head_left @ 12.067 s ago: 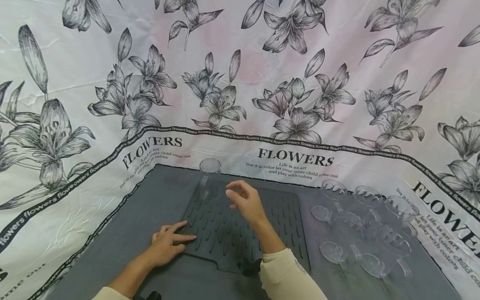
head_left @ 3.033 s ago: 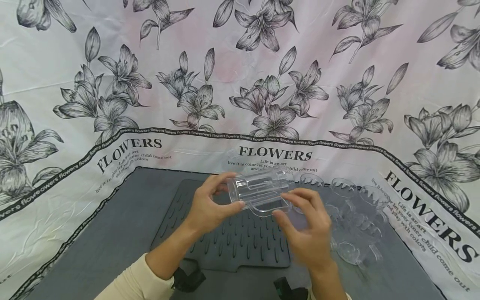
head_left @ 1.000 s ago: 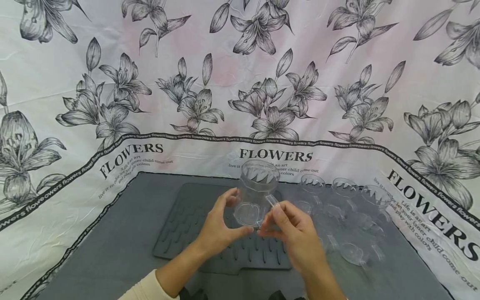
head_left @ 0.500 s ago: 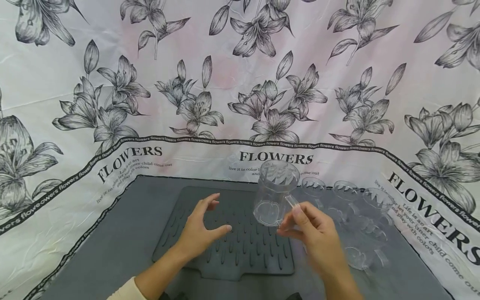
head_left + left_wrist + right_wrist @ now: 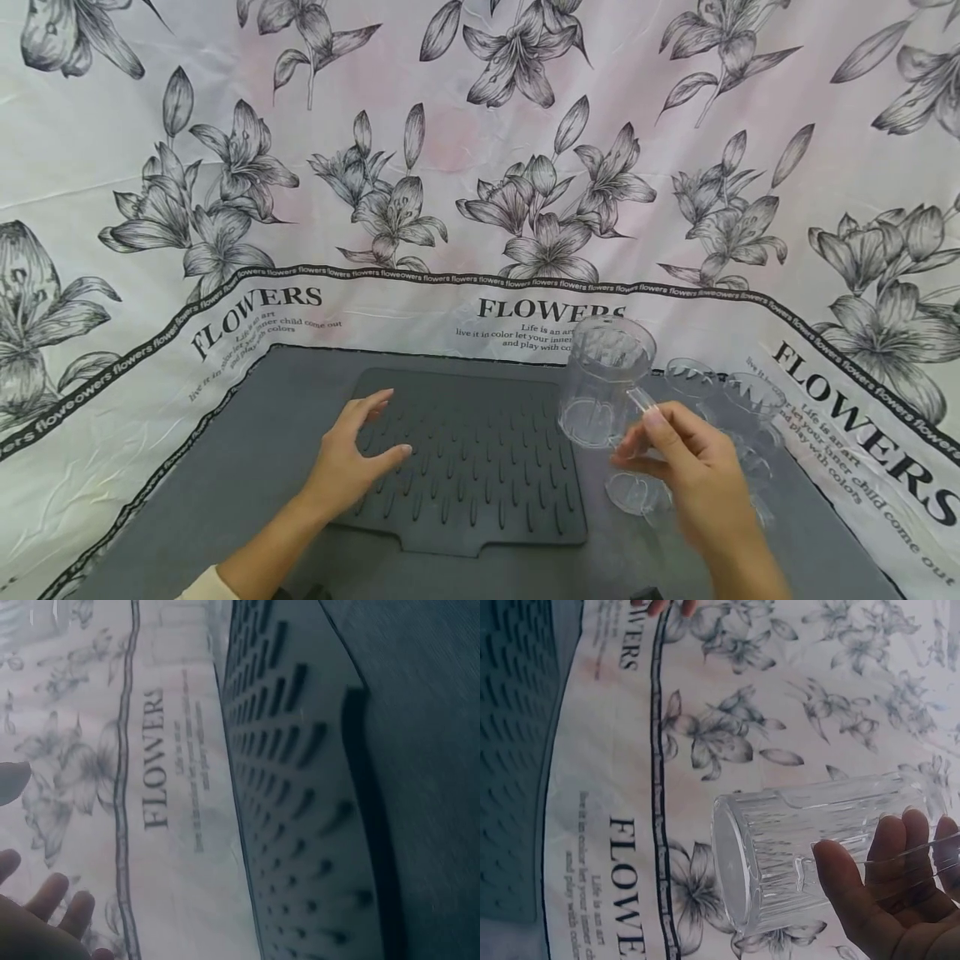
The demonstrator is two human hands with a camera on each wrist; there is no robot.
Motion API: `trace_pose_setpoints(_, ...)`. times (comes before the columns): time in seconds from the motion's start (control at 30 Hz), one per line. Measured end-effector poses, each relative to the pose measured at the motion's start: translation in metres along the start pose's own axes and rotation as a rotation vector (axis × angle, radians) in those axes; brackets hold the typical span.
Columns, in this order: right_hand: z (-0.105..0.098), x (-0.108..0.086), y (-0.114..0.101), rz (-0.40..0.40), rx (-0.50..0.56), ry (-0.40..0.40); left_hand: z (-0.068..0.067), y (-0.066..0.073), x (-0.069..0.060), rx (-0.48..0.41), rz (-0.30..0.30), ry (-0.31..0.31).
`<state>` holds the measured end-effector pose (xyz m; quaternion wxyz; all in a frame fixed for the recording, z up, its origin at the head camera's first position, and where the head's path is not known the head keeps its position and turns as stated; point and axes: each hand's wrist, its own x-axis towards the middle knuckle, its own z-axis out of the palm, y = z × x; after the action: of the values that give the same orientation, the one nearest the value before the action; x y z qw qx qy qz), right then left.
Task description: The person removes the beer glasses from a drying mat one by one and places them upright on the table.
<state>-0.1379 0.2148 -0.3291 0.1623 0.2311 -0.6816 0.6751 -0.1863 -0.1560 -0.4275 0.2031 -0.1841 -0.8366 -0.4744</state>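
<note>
My right hand (image 5: 690, 467) grips a clear ribbed mug (image 5: 600, 392) by its handle. The mug is held upright, mouth up, above the area right of the black drying mat (image 5: 465, 475). In the right wrist view, thumb and fingers of that hand (image 5: 889, 900) close around the handle of the mug (image 5: 802, 859). My left hand (image 5: 345, 458) hovers over the mat's left side, thumb and fingers spread apart, holding nothing. The left wrist view shows its fingers (image 5: 56, 896) against the curtain, away from the mat (image 5: 300, 795).
Several more clear mugs stand at the right; a far one (image 5: 690, 375), another (image 5: 753, 396) and a near one (image 5: 633, 492) are partly hidden by my right hand and its mug. A flower-printed curtain (image 5: 420, 325) borders the grey tabletop (image 5: 240, 433) at the back and sides.
The mug stood on the mat's back left corner, then both hands held it sideways and turned it upright. My left hand let go and moved left; my right hand carried it rightward.
</note>
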Motion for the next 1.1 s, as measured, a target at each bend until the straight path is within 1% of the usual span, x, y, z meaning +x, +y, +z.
trace_pose_setpoints(0.07,-0.007,-0.001,-0.002,0.000,-0.016,-0.002,-0.006,-0.004,-0.002,0.011,0.002,0.000)
trace_pose_setpoints(0.17,-0.019,-0.004,-0.004,-0.009,-0.008,-0.009,-0.014,-0.011,-0.006,0.017,-0.007,-0.002)
trace_pose_setpoints(0.2,-0.024,-0.004,-0.004,-0.021,0.008,-0.020,-0.016,-0.014,-0.008,0.020,-0.013,-0.004)
trace_pose_setpoints(0.27,-0.033,-0.004,-0.004,-0.054,0.082,-0.027,-0.020,-0.019,-0.011,0.030,-0.020,-0.008)
trace_pose_setpoints(0.37,-0.047,-0.004,-0.003,-0.109,0.172,-0.058,-0.025,-0.028,-0.016,0.058,-0.033,-0.014)
trace_pose_setpoints(0.47,-0.059,-0.005,-0.006,-0.122,0.212,-0.047,-0.029,-0.036,-0.020,0.079,-0.062,-0.021)
trace_pose_setpoints(0.5,-0.063,-0.006,-0.007,-0.116,0.200,-0.034,-0.030,-0.039,-0.021,0.084,-0.074,-0.025)
trace_pose_setpoints(0.63,-0.075,-0.012,-0.012,-0.063,0.136,0.070,-0.036,-0.048,-0.027,0.094,-0.113,-0.048)
trace_pose_setpoints(0.73,-0.085,-0.016,-0.014,-0.036,0.089,0.132,-0.039,-0.056,-0.031,0.096,-0.148,-0.068)
trace_pose_setpoints(0.87,-0.102,-0.022,-0.013,-0.043,0.082,0.165,-0.042,-0.068,-0.036,0.082,-0.186,-0.091)
trace_pose_setpoints(1.0,-0.116,-0.026,-0.012,-0.068,0.072,0.203,-0.043,-0.078,-0.040,0.080,-0.188,-0.115)
trace_pose_setpoints(1.1,-0.126,-0.028,-0.010,-0.111,0.132,0.217,-0.045,-0.083,-0.040,0.094,-0.192,-0.141)
